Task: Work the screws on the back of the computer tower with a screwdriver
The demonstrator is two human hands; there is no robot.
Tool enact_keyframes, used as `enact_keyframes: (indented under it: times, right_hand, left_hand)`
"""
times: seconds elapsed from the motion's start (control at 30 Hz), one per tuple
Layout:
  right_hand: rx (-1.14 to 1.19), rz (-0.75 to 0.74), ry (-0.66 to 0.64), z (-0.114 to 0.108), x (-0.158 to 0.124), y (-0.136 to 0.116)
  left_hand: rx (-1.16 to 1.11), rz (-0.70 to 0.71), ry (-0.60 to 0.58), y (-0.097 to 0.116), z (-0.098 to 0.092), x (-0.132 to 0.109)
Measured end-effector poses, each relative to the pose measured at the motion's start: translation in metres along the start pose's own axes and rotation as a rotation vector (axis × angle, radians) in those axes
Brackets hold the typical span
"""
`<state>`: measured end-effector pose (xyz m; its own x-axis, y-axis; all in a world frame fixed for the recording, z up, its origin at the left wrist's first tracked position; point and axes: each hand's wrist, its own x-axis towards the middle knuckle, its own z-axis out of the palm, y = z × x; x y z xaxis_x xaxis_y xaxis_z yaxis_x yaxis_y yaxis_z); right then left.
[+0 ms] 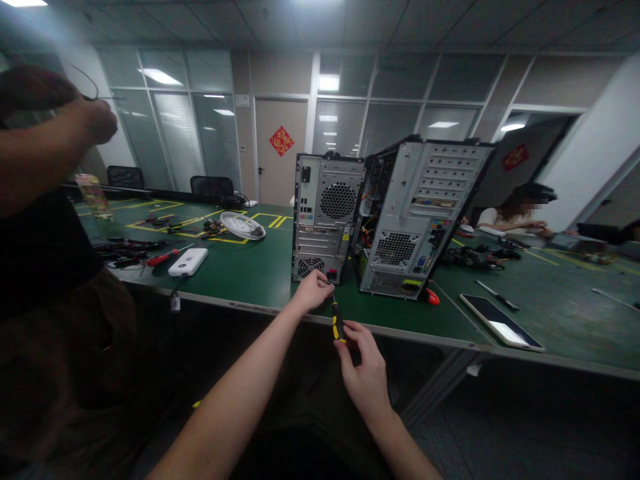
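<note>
A black-and-yellow screwdriver (pixel 338 323) points up and away toward the lower back of a computer tower (pixel 325 220). My right hand (pixel 367 370) grips the end of its handle between thumb and fingers. Close to the screwdriver's tip, my left hand (pixel 313 293) has its fingers pinched together at the tower's bottom edge, by the red-and-black power socket (pixel 332 275). What those fingers hold is too small to make out. The tower stands upright with its vents and ports facing me. Beside it on the right is a bigger tower (pixel 425 213), its side open.
On the green table (pixel 260 280) lie a white power bank (pixel 188 262), a red screwdriver (pixel 163 257), a white basket (pixel 243 225), cables (pixel 483 257) and a phone (pixel 501 323). A person (pixel 45 200) stands close at left; another person (pixel 520 213) sits at right.
</note>
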<state>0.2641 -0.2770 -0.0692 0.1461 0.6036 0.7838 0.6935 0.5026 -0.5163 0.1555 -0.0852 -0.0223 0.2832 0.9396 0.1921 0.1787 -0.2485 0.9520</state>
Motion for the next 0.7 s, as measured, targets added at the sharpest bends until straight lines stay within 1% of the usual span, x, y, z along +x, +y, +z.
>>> enact_keyframes:
  times: [0.07,0.1,0.13,0.2,0.23,0.3,0.33,0.37,0.4,0.47,0.5,0.53,0.57,0.6,0.7]
  right_hand:
    - [-0.021,-0.028,-0.005,-0.001,0.0,0.001]
    - [-0.035,-0.046,-0.013,-0.002,0.0,0.001]
    - [-0.049,-0.063,-0.024,-0.003,0.0,0.001]
    - [-0.065,-0.082,-0.041,-0.003,0.0,-0.001]
    - [-0.065,-0.082,-0.046,-0.004,-0.001,-0.002]
    - [-0.051,-0.07,-0.049,-0.004,-0.001,-0.004]
    - [-0.042,-0.063,-0.054,-0.004,-0.001,-0.006]
    - [-0.034,-0.061,-0.061,-0.004,0.0,-0.007]
    - [-0.029,-0.063,-0.07,-0.005,0.0,-0.008]
    - [-0.029,-0.071,-0.078,-0.005,0.001,-0.009]
    - [-0.034,-0.074,-0.074,-0.006,0.001,-0.009]
    - [-0.041,-0.075,-0.065,-0.006,0.001,-0.009]
    - [-0.05,-0.073,-0.051,-0.006,0.001,-0.009]
    - [-0.057,-0.072,-0.033,-0.005,0.002,-0.009]
    - [-0.07,-0.067,0.025,-0.003,0.002,-0.006]
  left_hand:
    - [0.0,0.018,0.089,0.001,-0.002,-0.003]
    - [0.0,0.033,0.148,0.003,-0.006,-0.005]
    - [0.004,0.053,0.236,0.005,-0.013,-0.007]
    - [0.039,0.137,0.393,0.009,-0.031,-0.008]
    - [0.062,0.156,0.469,0.012,-0.042,-0.007]
    - [0.103,0.168,0.573,0.015,-0.066,0.003]
    - [0.116,0.165,0.594,0.016,-0.076,0.009]
    - [0.123,0.163,0.583,0.015,-0.085,0.017]
    - [0.117,0.171,0.521,0.014,-0.092,0.024]
    - [0.073,0.189,0.314,0.009,-0.099,0.036]
    - [0.063,0.218,0.204,0.005,-0.1,0.04]
    - [0.062,0.249,0.118,0.001,-0.1,0.043]
    - [0.056,0.269,0.072,-0.003,-0.098,0.044]
    - [0.051,0.265,0.051,-0.008,-0.097,0.044]
    - [0.096,0.201,0.068,-0.017,-0.095,0.042]
